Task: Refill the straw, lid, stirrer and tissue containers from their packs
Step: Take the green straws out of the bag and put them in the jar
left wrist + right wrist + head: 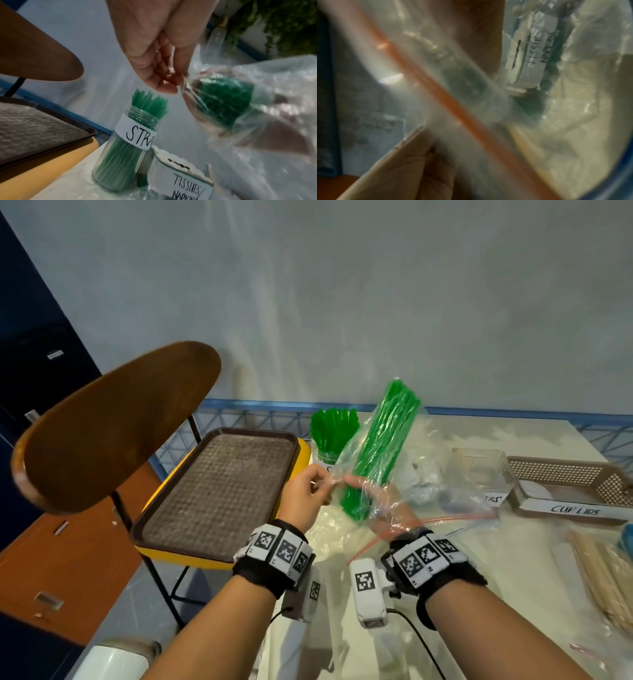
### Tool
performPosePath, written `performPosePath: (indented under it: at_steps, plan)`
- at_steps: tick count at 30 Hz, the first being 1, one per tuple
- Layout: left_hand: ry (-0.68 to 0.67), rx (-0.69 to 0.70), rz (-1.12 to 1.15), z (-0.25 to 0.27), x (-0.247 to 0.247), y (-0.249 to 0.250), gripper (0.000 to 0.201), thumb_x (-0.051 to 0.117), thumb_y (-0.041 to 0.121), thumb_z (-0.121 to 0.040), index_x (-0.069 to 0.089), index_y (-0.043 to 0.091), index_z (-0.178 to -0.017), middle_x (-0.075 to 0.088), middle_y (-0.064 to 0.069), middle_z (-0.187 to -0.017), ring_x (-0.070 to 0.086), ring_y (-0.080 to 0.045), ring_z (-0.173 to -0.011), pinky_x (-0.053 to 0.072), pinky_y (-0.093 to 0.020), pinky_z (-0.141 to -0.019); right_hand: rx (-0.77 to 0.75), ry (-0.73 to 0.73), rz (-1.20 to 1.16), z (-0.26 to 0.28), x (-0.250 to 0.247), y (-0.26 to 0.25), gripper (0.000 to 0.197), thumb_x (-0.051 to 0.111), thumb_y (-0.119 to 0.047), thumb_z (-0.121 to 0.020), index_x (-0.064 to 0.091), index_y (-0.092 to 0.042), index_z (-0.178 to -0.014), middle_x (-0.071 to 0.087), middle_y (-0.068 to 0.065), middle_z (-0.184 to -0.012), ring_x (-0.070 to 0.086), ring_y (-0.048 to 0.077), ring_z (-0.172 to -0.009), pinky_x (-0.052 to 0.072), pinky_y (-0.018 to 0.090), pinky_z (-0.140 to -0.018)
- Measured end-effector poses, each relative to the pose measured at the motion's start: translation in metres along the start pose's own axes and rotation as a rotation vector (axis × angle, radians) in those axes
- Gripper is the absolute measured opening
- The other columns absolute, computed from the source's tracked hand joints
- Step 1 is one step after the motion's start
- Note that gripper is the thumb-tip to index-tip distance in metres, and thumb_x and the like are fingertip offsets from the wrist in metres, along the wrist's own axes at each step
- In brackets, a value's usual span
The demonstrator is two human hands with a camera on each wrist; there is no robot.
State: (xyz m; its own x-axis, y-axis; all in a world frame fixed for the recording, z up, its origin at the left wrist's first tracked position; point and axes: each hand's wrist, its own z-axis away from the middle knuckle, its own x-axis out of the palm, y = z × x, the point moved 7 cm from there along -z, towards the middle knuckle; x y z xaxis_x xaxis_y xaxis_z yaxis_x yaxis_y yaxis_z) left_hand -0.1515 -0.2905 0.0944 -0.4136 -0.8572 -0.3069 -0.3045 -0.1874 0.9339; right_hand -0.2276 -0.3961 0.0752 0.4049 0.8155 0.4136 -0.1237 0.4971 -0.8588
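A clear zip bag of green straws [380,450] is held tilted above the table. My left hand [320,484] pinches the bag's plastic edge between thumb and fingers; the left wrist view shows that pinch [173,83] right beside the straw bundle [224,102]. My right hand [364,494] grips the lower end of the bundle, with the plastic draped over it. Just behind stands the straw jar [329,440], labelled and packed with green straws [135,136]. The tissue container [181,177] sits next to it, mostly hidden by the bag in the head view. The right wrist view is blurred plastic.
A clear stirrer box [479,470] and a brown cup-lids basket [575,484] stand at the right. Wooden stirrers [603,573] lie near the right edge. A brown tray [219,491] rests on a yellow chair left of the table, behind a wooden chair back [113,426].
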Motion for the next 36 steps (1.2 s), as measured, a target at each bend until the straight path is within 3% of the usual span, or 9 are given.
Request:
performPosePath:
  at_steps: [5, 10, 15, 18, 21, 24, 27, 32, 36]
  plan:
    - [0.257, -0.200, 0.322, -0.011, -0.037, -0.013, 0.021, 0.045, 0.009, -0.096, 0.050, 0.015, -0.076, 0.051, -0.003, -0.064, 0.049, -0.010, -0.049, 0.047, -0.025, -0.052, -0.047, 0.038, 0.077, -0.003, -0.008, -0.008, 0.004, 0.060, -0.006, -0.086, 0.057, -0.010, -0.085, 0.059, 0.005, -0.079, 0.057, 0.016, -0.070, 0.050, 0.028, -0.066]
    - [0.031, -0.333, 0.356, -0.007, -0.019, -0.009, 0.052, 0.068, 0.051, -0.074, 0.053, 0.015, -0.107, 0.063, -0.007, -0.104, 0.061, -0.021, -0.097, 0.052, -0.039, -0.083, -0.058, -0.028, 0.277, -0.001, 0.001, -0.009, 0.013, 0.065, -0.002, -0.081, 0.057, -0.010, -0.087, 0.057, 0.004, -0.077, 0.055, 0.017, -0.069, 0.050, 0.027, -0.065]
    - [0.306, -0.131, 0.166, -0.002, -0.063, 0.021, 0.085, 0.073, 0.036, -0.071, 0.026, 0.021, -0.140, 0.045, -0.009, -0.138, 0.048, -0.023, -0.123, 0.041, -0.042, -0.103, -0.138, 0.021, 0.727, 0.009, -0.016, -0.030, 0.017, 0.071, -0.012, -0.080, 0.056, -0.019, -0.082, 0.058, -0.005, -0.075, 0.056, 0.009, -0.067, 0.045, 0.019, -0.063]
    - [0.209, -0.047, -0.117, -0.014, -0.070, 0.039, 0.093, 0.072, 0.039, -0.073, 0.018, 0.020, -0.146, 0.034, -0.006, -0.148, 0.037, -0.021, -0.132, 0.031, -0.043, -0.107, -0.146, -0.032, 1.001, 0.014, -0.021, -0.035, 0.044, 0.070, -0.012, -0.080, 0.052, -0.013, -0.120, 0.061, -0.003, -0.101, 0.060, 0.016, -0.095, 0.048, 0.028, -0.087]
    - [-0.004, -0.093, 0.056, -0.022, -0.043, 0.042, 0.067, 0.071, 0.035, -0.074, 0.044, 0.010, -0.131, 0.060, -0.009, -0.119, 0.058, -0.022, -0.106, 0.048, -0.037, -0.093, -0.159, -0.082, 1.029, 0.018, -0.017, -0.035, 0.054, 0.069, -0.011, -0.080, 0.046, -0.013, -0.129, 0.062, 0.000, -0.107, 0.060, 0.014, -0.090, 0.050, 0.022, -0.080]
    - [0.121, -0.081, 0.123, -0.022, -0.041, 0.032, 0.009, 0.057, 0.014, -0.090, 0.063, 0.009, -0.093, 0.061, -0.012, -0.084, 0.057, -0.029, -0.079, 0.050, -0.036, -0.072, -0.140, -0.108, 0.998, 0.019, -0.019, -0.033, 0.050, 0.070, -0.011, -0.079, 0.047, -0.018, -0.123, 0.055, -0.009, -0.096, 0.055, 0.005, -0.078, 0.048, 0.019, -0.073]
    - [0.329, -0.122, 0.130, -0.020, -0.056, 0.014, 0.016, 0.050, 0.010, -0.092, 0.063, 0.017, -0.085, 0.063, -0.007, -0.087, 0.061, -0.029, -0.086, 0.053, -0.042, -0.082, -0.097, -0.074, 0.980, 0.019, -0.039, -0.035, 0.049, 0.072, -0.010, -0.076, 0.051, -0.018, -0.120, 0.059, -0.007, -0.092, 0.058, 0.009, -0.076, 0.047, 0.022, -0.066]
    - [0.590, -0.190, 0.243, -0.007, -0.080, -0.002, 0.023, 0.039, -0.001, -0.092, 0.055, 0.014, -0.098, 0.054, 0.006, -0.079, 0.055, -0.007, -0.070, 0.046, -0.013, -0.047, -0.091, -0.007, 0.976, 0.023, -0.081, -0.051, 0.053, 0.073, -0.012, -0.075, 0.050, -0.017, -0.122, 0.060, -0.003, -0.088, 0.061, 0.012, -0.073, 0.045, 0.024, -0.061]
    - [0.672, -0.284, 0.138, 0.005, -0.086, -0.022, 0.026, 0.041, -0.001, -0.091, 0.058, 0.014, -0.102, 0.054, 0.006, -0.079, 0.052, -0.013, -0.077, 0.045, -0.021, -0.062, -0.050, 0.004, 1.030, 0.026, -0.110, -0.055, 0.058, 0.074, -0.011, -0.074, 0.049, -0.019, -0.126, 0.060, 0.002, -0.101, 0.059, 0.021, -0.089, 0.045, 0.028, -0.075]
